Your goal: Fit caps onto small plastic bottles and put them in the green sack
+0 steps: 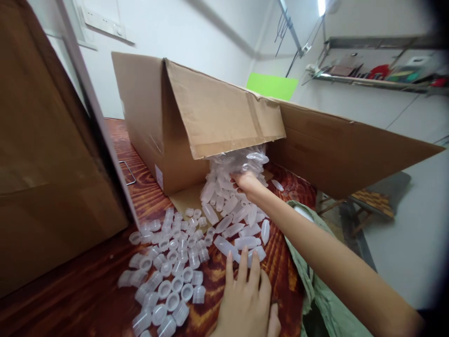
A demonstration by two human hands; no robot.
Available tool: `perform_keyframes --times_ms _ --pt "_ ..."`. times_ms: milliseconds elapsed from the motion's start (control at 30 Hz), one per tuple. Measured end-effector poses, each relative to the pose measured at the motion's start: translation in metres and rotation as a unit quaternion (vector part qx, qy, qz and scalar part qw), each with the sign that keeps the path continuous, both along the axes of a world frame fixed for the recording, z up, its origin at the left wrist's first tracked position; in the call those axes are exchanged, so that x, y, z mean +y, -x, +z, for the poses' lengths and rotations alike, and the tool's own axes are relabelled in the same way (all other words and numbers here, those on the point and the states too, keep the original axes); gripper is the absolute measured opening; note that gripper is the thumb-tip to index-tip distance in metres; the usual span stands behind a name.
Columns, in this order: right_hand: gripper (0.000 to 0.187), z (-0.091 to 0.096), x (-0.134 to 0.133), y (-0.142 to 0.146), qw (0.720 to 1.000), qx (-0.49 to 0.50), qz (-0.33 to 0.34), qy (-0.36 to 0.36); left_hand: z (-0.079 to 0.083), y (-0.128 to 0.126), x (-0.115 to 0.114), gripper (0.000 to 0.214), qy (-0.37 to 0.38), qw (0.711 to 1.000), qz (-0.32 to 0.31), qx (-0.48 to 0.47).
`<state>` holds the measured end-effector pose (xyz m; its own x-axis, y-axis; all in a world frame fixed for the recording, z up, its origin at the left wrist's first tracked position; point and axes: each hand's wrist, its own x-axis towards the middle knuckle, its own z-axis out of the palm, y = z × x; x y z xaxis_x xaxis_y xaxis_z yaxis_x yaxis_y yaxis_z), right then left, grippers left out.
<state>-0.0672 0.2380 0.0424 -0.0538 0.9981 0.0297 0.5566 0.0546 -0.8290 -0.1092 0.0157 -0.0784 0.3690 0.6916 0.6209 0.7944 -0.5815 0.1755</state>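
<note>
The right hand (246, 181) reaches to the mouth of a large brown cardboard box (196, 117) lying on its side, its fingers curled into the clear plastic bag (242, 161) of small translucent plastic bottles (238, 224) that spill out from under the box's flap; the fingertips are buried in the pile, so what exactly they clutch is hard to tell. The left hand (247, 299) rests flat on the dark red-brown wooden table (87, 290), fingers spread and released, tips touching the nearest bottles; its wrist is cut off by the lower edge. Left of it lies a cluster of translucent round caps (171, 271). A green cloth (315, 281) shows partly under the right forearm. Another brown carton (45, 154) fills the left edge, cropped.
</note>
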Motion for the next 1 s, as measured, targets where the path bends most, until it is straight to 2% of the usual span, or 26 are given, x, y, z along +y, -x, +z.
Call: perform_keyframes --times_ms 167,333,467,600,700,867,1000 --pt "0.027 -0.007 -0.084 -0.049 0.99 0.102 0.022 0.092 -0.002 0.004 0.001 0.055 -0.01 1.0 -0.006 -0.001" --pt "0.043 -0.02 -0.175 -0.106 0.983 0.145 0.03 0.109 -0.007 0.003 0.002 0.057 -0.046 0.998 -0.03 -0.017" --pt "0.05 -0.034 -0.221 -0.132 0.978 0.168 0.02 0.121 0.0 0.001 0.001 0.046 -0.07 0.993 -0.064 -0.075" --pt "0.048 -0.048 -0.243 -0.134 0.964 0.206 0.082 0.148 0.013 0.008 0.005 0.037 -0.13 0.985 -0.117 -0.007" --pt "0.047 -0.054 -0.248 -0.129 0.961 0.214 0.104 0.143 0.012 0.013 0.007 0.037 -0.138 0.981 -0.129 0.036" --pt "0.05 -0.053 -0.247 -0.126 0.963 0.199 0.101 0.148 0.0 0.01 0.003 0.036 -0.113 0.986 -0.119 -0.011" --pt "0.048 -0.05 -0.246 -0.129 0.964 0.202 0.09 0.149 0.005 0.009 0.003 0.037 -0.093 0.986 -0.133 -0.046"
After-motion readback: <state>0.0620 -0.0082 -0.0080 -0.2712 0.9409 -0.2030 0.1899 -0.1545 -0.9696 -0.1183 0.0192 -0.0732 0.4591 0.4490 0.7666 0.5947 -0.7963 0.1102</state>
